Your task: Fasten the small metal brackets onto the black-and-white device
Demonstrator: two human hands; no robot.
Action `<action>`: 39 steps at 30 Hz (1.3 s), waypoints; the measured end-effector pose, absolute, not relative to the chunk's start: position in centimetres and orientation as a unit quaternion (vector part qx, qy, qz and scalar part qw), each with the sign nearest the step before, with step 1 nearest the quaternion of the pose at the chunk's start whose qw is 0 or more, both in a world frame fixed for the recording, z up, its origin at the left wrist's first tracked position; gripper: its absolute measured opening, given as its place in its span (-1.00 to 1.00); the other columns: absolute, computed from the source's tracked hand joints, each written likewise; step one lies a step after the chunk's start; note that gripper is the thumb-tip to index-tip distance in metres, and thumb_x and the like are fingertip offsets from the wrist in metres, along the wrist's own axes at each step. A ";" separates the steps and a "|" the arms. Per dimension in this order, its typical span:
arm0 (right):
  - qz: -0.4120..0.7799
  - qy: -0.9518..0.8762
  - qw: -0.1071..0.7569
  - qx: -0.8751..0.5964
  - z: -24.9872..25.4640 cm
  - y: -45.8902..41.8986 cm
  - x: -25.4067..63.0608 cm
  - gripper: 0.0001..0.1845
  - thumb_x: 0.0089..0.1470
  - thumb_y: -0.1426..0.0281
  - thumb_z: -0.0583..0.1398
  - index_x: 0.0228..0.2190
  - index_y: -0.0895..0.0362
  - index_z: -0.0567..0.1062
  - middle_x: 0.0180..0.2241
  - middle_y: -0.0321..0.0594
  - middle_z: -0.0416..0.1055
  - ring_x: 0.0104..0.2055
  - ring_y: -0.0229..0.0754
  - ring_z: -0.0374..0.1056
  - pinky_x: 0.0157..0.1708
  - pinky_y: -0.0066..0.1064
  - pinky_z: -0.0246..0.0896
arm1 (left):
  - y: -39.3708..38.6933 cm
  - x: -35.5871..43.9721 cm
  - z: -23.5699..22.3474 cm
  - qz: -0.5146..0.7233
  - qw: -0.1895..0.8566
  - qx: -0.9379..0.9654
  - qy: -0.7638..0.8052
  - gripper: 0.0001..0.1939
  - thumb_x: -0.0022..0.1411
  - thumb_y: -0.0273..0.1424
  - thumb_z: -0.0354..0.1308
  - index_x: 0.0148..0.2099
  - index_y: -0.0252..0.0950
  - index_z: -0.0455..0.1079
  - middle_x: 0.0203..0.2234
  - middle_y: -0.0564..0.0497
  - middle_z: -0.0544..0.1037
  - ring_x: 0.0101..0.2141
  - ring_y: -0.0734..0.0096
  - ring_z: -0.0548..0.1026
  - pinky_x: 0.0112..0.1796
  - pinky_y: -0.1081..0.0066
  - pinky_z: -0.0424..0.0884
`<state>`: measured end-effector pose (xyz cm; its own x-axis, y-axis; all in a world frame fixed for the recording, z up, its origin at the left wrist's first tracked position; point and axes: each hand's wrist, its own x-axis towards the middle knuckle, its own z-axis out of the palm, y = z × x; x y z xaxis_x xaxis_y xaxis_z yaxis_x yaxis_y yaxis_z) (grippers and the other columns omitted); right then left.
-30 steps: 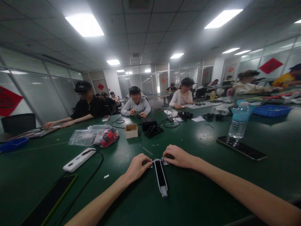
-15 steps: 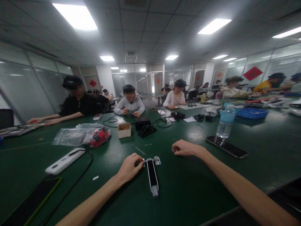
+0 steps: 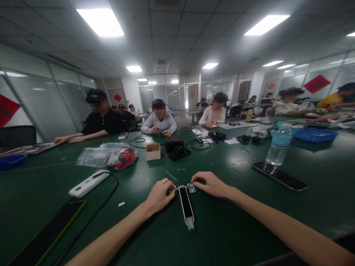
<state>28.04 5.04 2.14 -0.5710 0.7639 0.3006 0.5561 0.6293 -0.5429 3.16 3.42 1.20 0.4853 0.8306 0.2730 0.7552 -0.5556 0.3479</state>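
On the green table in front of me lies a slim white-framed part with a black strip (image 3: 186,205) and a pale grey end toward me. A small metal bracket with holes (image 3: 191,188) sticks out at its far right corner. My left hand (image 3: 161,194) is closed at the far left corner, thumb and fingers pinching the metal bracket there, which they mostly cover. My right hand (image 3: 210,183) is closed in a pinch, its fingertips right at the right-hand bracket. Whatever may be between those fingertips is too small to make out.
Left lie a white power strip (image 3: 88,183), a green-edged phone (image 3: 50,232) and a bag with red parts (image 3: 111,155). A small box (image 3: 152,152) stands ahead. Right are a water bottle (image 3: 279,146), a dark phone (image 3: 280,176) and a blue tray (image 3: 315,135). Co-workers sit across.
My right hand has moved left, from over the table to the right-hand bracket. My left hand keeps its pinch on the left side. The whole view has shifted slightly.
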 end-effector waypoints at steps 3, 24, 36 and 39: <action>0.231 -0.843 0.282 -0.396 1.3 5.0 27.6 -0.79 0.09 0.26 0.14 -0.33 0.14 0.47 -0.38 -0.29 0.42 -0.39 -0.28 0.30 -0.40 -0.46 0.19 | 3.5 3.1 1.1 0.212 0.085 0.859 0.459 -0.81 0.20 -0.34 0.00 -0.28 -0.30 0.39 -0.34 -0.01 0.42 -0.34 0.38 0.38 -0.32 0.40 0.27; 0.211 -0.841 0.280 -0.412 0.5 5.1 27.0 -0.84 0.03 0.29 0.19 -0.36 0.12 0.46 -0.34 -0.30 0.41 -0.32 -0.26 0.30 -0.32 -0.42 0.22 | 3.7 3.0 0.5 0.209 0.071 0.861 0.459 -0.81 0.20 -0.35 -0.01 -0.26 -0.29 0.40 -0.34 -0.01 0.43 -0.34 0.38 0.37 -0.30 0.40 0.28; 0.194 -0.847 0.268 -0.416 0.7 4.9 27.1 -0.80 0.05 0.26 0.16 -0.34 0.13 0.46 -0.33 -0.24 0.38 -0.33 -0.24 0.29 -0.32 -0.38 0.22 | 3.7 3.0 0.6 0.209 0.073 0.862 0.456 -0.82 0.20 -0.35 0.00 -0.26 -0.28 0.39 -0.34 0.00 0.43 -0.34 0.38 0.37 -0.30 0.40 0.27; 0.185 -0.850 0.271 -0.412 0.6 4.9 27.0 -0.80 0.06 0.26 0.16 -0.35 0.13 0.46 -0.34 -0.25 0.38 -0.33 -0.24 0.28 -0.31 -0.38 0.21 | 3.7 3.0 0.6 0.212 0.070 0.863 0.454 -0.83 0.20 -0.37 0.00 -0.27 -0.29 0.39 -0.34 -0.01 0.43 -0.33 0.38 0.37 -0.29 0.40 0.27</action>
<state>27.01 4.93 0.56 -0.5138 0.8008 0.3076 0.6004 0.5918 -0.5378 3.03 3.74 0.57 0.4983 0.8130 0.3013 0.7535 -0.5780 0.3133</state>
